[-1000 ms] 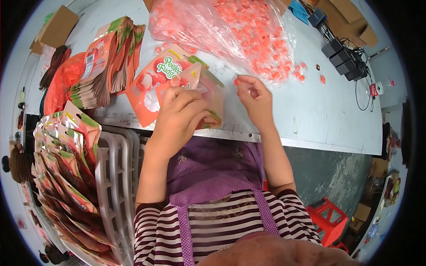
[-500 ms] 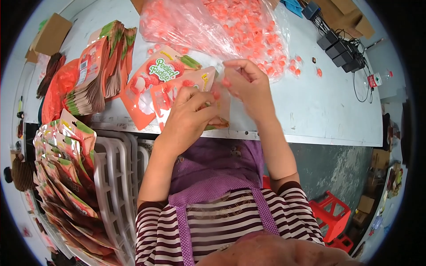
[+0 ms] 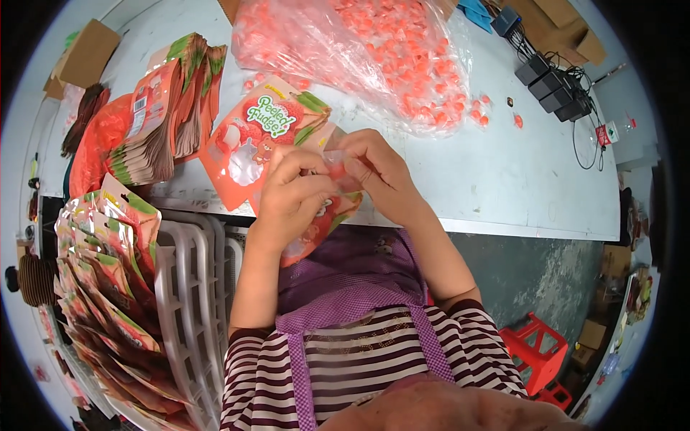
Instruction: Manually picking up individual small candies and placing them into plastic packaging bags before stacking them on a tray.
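My left hand is closed on a peach-coloured candy pouch, which hangs tilted over the table's front edge. Close beside it, my right hand has its fingers bent in a pinch at the pouch's upper part. A pink candy in a clear wrapper shows between both hands, partly covered by the fingers. Behind the left hand, another printed pouch lies flat on the white table.
A large clear plastic bag of wrapped pink candies lies at the back, several loose candies beside it. Stacked flat pouches stand at left. A grey plastic crate holds filled-looking pouches. Black adapters sit back right; a red stool stands below.
My right hand has come left and down from the candy bag to the pouch, meeting my left hand. The held pouch now tilts lower, past the table edge.
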The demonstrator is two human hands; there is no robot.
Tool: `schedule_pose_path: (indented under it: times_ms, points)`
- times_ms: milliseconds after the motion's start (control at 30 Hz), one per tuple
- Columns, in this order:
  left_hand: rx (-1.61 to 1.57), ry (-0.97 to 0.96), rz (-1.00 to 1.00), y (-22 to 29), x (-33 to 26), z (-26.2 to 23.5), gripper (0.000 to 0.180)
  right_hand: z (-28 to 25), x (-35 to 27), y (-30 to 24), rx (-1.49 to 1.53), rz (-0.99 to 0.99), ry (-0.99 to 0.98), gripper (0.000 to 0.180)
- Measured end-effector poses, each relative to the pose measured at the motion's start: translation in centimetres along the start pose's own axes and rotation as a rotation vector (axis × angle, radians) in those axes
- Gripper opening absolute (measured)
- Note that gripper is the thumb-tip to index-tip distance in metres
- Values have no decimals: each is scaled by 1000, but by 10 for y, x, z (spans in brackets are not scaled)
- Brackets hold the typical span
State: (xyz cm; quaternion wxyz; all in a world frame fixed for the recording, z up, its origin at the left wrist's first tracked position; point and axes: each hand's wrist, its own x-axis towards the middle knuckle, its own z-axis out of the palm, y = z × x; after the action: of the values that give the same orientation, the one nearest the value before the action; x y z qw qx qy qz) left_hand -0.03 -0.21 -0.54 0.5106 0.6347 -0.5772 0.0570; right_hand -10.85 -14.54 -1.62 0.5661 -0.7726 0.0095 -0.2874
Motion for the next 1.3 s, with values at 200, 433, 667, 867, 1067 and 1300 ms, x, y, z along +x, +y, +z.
schedule_pose_path:
  times_ms: [200, 433, 667, 867, 1067, 1300]
  points:
    - [-92, -76, 30, 9, -4, -12, 17, 4, -3, -25, -118, -88, 76, 13]
    - [-238, -138, 43, 26, -3, -15, 15, -6, -14, -32, -65, -328, -399, 28]
    - [-450, -152, 21, 34, -5, -19, 10, -5, -33, -48, -69, -371, -252, 49]
    - [-668, -111, -73, 34, -20, -11, 8, -9, -43, -59, -292, -462, -226, 54]
    - [-846, -114, -150, 39, -25, -6, 5, -6, -49, -62, -222, -479, -190, 44]
    - [-1003, -58, -181, 34, -38, -8, 8, -16, -48, -78, -563, -410, -351, 21]
